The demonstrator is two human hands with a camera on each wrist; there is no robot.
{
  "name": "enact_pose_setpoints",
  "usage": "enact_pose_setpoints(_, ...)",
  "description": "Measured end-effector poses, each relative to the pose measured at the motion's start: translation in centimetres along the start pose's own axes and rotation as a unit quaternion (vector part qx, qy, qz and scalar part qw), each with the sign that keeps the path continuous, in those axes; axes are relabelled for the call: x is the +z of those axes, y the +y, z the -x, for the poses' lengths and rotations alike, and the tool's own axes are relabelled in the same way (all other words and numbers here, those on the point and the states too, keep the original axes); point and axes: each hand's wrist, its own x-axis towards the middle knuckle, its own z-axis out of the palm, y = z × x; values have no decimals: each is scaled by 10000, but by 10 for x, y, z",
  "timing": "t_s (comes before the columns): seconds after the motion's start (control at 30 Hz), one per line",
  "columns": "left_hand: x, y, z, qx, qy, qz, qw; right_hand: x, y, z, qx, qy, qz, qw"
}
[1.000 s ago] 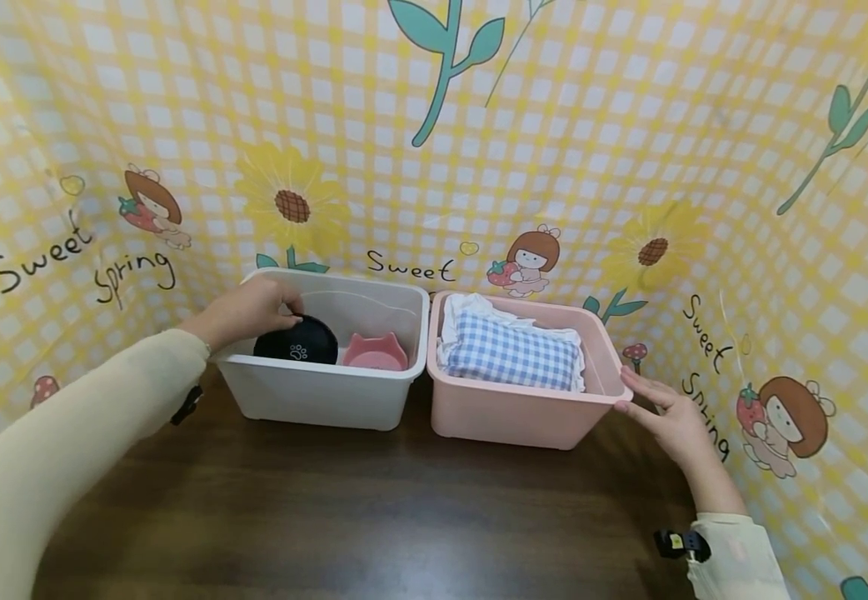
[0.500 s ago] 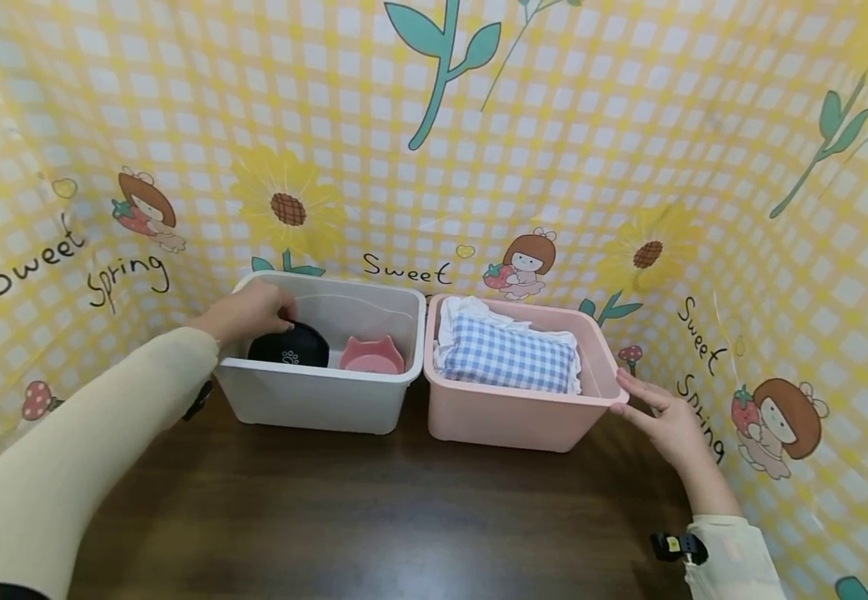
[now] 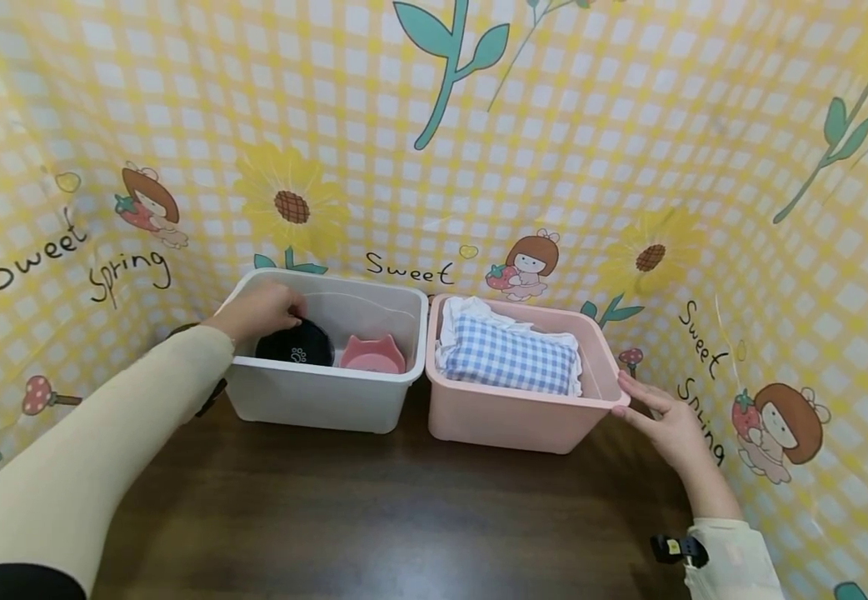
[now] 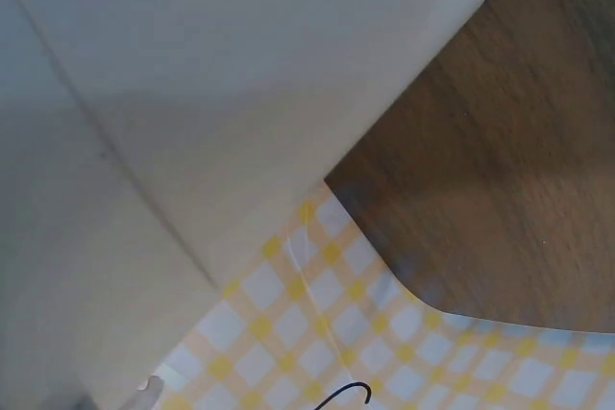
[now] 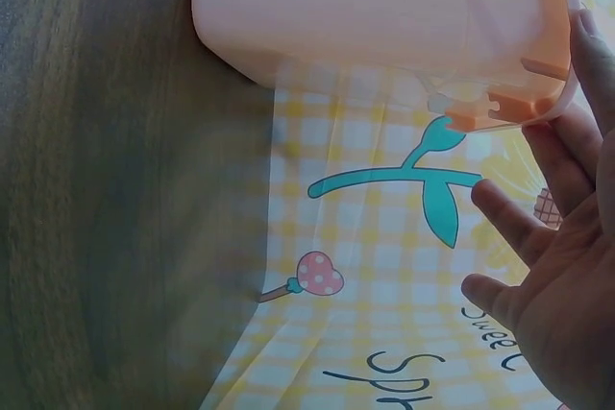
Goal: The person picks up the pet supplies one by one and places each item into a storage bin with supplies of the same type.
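Note:
A black round dish with a white paw print leans inside the white bin. Its upper edge is pinched by my left hand, which reaches over the bin's left side; the dish's lower part is hidden by the front wall. Beside it in the same bin lies a pink cat-eared bowl. My right hand touches the right front corner of the pink bin with fairly straight fingertips. In the right wrist view, some of its fingers stand spread, off the bin.
A blue-and-white checked cushion with a white frill fills much of the pink bin. Both bins stand close together at the back of the dark wooden table. A yellow checked cloth covers the walls behind and at the sides.
My left forearm has shifted slightly to the right, while the hand still holds the black dish, which has tilted a little. My right hand keeps its place at the pink bin's corner.

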Motion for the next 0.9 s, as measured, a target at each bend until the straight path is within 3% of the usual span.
enact_pose_setpoints(0.13, -2, -1, 0, -352, 39, 79, 9993, 1, 3, 0, -27, 19, -25, 10000)
enact_pose_setpoints(0.37, -15, 8, 9, -1093, 311, 843, 9899, 3, 2, 1, -26, -8, -41, 10000)
enact_pose_setpoints(0.63, -38, 23, 32, -1327, 538, 1364, 9802, 4, 0, 0, -158, 3, -8, 9999)
enact_pose_setpoints(0.9, -47, 26, 44, -1400, 619, 1743, 9727, 6, 0, 5, -257, 172, 8, 9995)
